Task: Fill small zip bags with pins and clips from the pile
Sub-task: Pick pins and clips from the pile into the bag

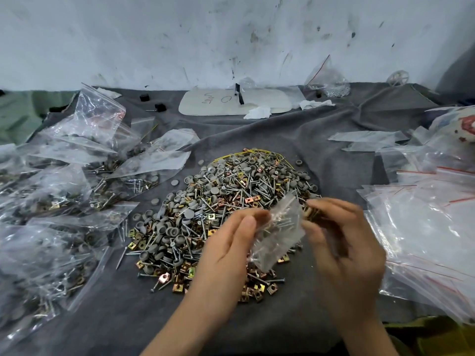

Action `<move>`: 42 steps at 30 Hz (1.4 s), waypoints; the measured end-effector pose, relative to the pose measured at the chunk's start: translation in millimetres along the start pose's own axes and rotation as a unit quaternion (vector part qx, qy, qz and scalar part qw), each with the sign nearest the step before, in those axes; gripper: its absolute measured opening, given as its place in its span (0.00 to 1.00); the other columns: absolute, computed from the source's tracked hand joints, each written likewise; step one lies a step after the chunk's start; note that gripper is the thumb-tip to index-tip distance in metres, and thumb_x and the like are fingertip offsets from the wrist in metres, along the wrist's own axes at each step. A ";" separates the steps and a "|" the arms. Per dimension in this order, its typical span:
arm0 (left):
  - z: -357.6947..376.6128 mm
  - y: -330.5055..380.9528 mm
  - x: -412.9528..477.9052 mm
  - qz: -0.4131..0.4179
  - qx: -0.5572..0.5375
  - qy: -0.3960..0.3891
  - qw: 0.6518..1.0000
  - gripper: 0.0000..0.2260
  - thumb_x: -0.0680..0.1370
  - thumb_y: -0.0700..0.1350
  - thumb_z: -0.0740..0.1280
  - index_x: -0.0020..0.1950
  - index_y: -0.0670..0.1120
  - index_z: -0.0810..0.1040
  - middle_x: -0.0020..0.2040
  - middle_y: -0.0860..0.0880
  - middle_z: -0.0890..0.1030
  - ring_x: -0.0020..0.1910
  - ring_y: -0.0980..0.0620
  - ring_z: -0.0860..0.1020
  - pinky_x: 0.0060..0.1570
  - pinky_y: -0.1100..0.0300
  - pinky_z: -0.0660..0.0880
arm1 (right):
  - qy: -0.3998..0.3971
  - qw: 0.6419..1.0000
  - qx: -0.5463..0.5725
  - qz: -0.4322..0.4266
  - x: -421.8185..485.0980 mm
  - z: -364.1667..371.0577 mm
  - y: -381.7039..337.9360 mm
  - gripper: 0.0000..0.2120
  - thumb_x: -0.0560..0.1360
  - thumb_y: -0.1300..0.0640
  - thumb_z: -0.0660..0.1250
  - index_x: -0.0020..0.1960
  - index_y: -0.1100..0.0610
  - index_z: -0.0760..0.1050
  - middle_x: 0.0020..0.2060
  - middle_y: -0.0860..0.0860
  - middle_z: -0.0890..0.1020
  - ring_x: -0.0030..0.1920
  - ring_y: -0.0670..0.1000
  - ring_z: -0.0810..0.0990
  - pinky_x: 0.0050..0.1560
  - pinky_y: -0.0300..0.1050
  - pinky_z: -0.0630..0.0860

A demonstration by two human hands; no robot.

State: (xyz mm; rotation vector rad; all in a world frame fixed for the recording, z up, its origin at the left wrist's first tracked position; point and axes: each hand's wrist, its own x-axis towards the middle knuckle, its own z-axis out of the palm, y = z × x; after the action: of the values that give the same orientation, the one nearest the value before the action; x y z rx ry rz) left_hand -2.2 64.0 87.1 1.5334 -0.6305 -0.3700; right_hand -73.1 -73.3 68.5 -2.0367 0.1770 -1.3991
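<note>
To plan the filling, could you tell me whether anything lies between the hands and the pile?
Nothing visible does; the left hand and right hand hold the small zip bag directly above the pile.

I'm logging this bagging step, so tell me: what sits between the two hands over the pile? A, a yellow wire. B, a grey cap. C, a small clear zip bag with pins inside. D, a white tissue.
C: the left hand grips a small clear zip bag with pins showing inside. The right hand has its blurred fingers at the bag's other edge, above the pile.
</note>
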 end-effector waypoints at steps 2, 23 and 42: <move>-15.2 2.9 0.8 0.070 0.145 0.011 0.987 0.11 0.79 0.44 0.66 0.56 0.61 0.77 0.53 0.67 0.81 0.52 0.68 0.79 0.49 0.75 0.74 | 0.031 0.996 -0.001 0.080 2.1 -10.4 13.3 0.11 0.74 0.54 0.68 0.55 0.48 0.76 0.47 0.40 0.80 0.50 0.40 0.79 0.52 0.29 0.72; -52.6 26.4 12.7 0.188 0.377 0.020 0.907 0.07 0.72 0.32 0.72 0.44 0.43 0.82 0.42 0.53 0.80 0.42 0.58 0.78 0.44 0.67 0.76 | -0.321 0.912 -0.200 0.160 -44.6 8.5 50.3 0.10 0.69 0.61 0.74 0.50 0.54 0.80 0.46 0.45 0.79 0.50 0.51 0.72 0.49 0.39 0.67; -63.2 31.1 8.5 0.182 0.346 0.083 0.917 0.09 0.73 0.33 0.72 0.45 0.47 0.80 0.41 0.61 0.81 0.45 0.65 0.79 0.45 0.75 0.73 | -0.373 0.902 -0.161 0.149 -40.7 11.2 49.5 0.13 0.73 0.65 0.67 0.42 0.50 0.67 0.42 0.45 0.73 0.45 0.47 0.72 0.46 0.41 0.70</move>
State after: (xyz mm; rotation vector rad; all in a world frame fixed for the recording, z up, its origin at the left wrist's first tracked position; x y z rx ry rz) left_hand 36.9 110.7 123.7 2.0338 -0.9519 0.3082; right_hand -68.5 -88.5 5.4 -2.5344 0.3780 -0.3555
